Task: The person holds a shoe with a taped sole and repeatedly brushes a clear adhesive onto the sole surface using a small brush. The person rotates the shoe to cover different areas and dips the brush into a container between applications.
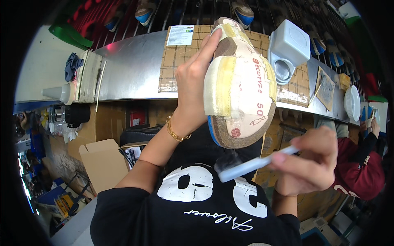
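My left hand (pixel 196 71) is closed around the side of a lasted shoe upper (pixel 248 86), raised over the bench's near edge. Its pale underside faces me, with yellowish tape strips along it, a brown fuzzy rim and a bit of blue at the lower left. Part of my left fingers is hidden behind the shoe. In my right hand (pixel 308 162) is a pale-handled brush (pixel 254 164), pinched between thumb and fingers. Its dark bristles, blurred, point up toward the lower end of the shoe and look apart from it.
Scored cardboard (pixel 172 61) covers part of the metal bench (pixel 131 65). A grey-white container with a round cup (pixel 289 45) stands right of the shoe; a white bowl (pixel 351 102) lies farther right. More shoes (pixel 144 14) sit on the rack behind. A co-worker in a maroon top (pixel 361 172) is at right.
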`<state>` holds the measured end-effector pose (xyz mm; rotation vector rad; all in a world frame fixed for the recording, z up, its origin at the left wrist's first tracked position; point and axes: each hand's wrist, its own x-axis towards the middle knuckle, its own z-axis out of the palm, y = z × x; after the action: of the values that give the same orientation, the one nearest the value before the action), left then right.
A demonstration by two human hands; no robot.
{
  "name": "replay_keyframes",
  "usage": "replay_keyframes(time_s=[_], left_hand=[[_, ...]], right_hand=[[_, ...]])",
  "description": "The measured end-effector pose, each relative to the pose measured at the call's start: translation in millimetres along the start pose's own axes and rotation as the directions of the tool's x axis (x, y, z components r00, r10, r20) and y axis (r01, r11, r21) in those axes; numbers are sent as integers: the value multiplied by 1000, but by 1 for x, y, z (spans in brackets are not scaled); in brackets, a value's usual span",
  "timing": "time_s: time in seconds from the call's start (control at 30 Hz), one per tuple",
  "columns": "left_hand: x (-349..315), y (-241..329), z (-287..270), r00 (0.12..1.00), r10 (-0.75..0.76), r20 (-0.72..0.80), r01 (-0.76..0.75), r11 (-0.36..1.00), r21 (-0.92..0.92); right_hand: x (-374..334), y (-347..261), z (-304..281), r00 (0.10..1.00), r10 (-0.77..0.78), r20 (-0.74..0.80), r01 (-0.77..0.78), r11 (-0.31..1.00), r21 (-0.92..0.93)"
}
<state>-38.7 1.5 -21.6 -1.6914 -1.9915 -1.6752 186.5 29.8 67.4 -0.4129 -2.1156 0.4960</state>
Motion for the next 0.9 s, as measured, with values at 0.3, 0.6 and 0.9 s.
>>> replay_keyframes(time_s=[0.3, 0.6, 0.9], left_hand=[[-6, 0, 1, 974, -190, 121, 217, 935, -279], [-9, -11, 4, 962, -220, 161, 266, 884, -385], [-14, -13, 8, 976, -194, 101, 217, 911, -351]], right_hand=[[-3, 18, 11, 987, 153, -39, -149, 986, 81], [-7, 34, 2, 987, 153, 55, -161, 971, 179], [-6, 45, -4, 971, 204, 124, -236, 902, 361]])
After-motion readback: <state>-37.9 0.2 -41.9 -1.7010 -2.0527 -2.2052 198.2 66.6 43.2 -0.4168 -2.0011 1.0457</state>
